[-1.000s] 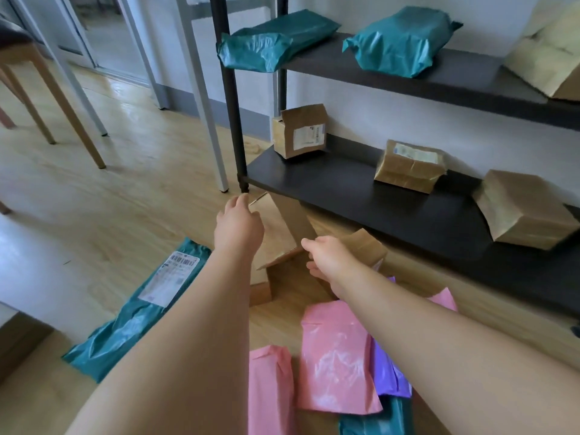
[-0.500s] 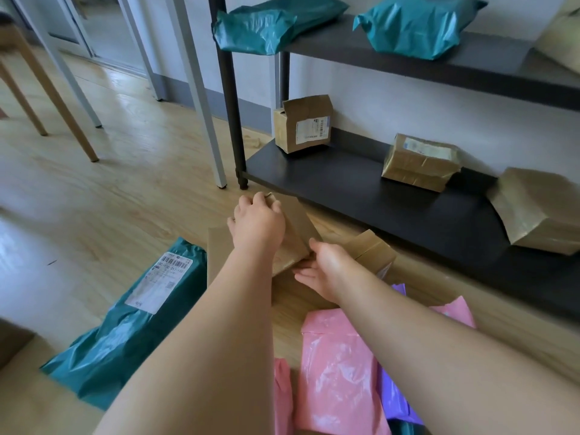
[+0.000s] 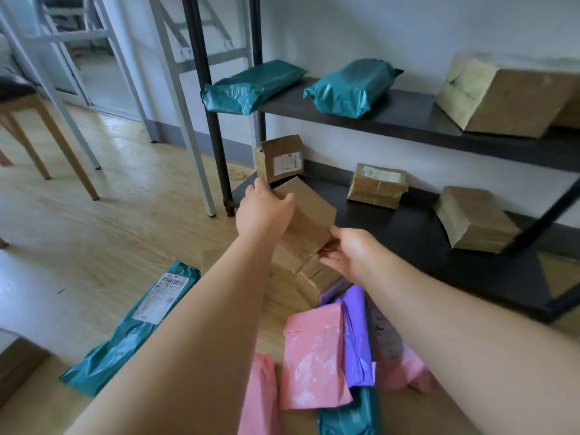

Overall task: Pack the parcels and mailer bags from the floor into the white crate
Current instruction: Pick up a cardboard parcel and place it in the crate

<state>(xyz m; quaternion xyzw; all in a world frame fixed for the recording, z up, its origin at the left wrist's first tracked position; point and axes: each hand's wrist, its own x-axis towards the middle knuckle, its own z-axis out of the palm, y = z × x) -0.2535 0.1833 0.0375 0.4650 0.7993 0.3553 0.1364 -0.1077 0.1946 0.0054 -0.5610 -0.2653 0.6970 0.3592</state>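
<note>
Far left: wooden stool [image 3: 63, 149] on a light wood-plank floor [image 3: 110, 221], white metal frame legs [image 3: 188, 120] behind it, glazed door beyond (blurry). A teal mailer bag [image 3: 131, 328] lies flat on the floor, label up, just left of the left forearm.

Left grip [image 3: 263, 211]: fingers curled over the top edge of a brown parcel [image 3: 310, 227]. The parcel is tilted, in front of the left end of the black rack's lower shelf [image 3: 392, 233] and above another brown parcel [image 3: 317, 277] on the floor.

Right grip [image 3: 348, 252]: thumb on the parcel's right edge, fingers at its lower corner, pinching it.

Under the right forearm a pink mailer bag [image 3: 314, 356] overlaps a purple mailer bag [image 3: 356, 334], both on the floor.

Right: three kraft parcels [image 3: 376, 185] on the lower shelf. The upper shelf [image 3: 414, 117] holds two teal bags [image 3: 348, 89] and a large kraft box [image 3: 505, 95]. White wall [image 3: 408, 36] behind.
</note>
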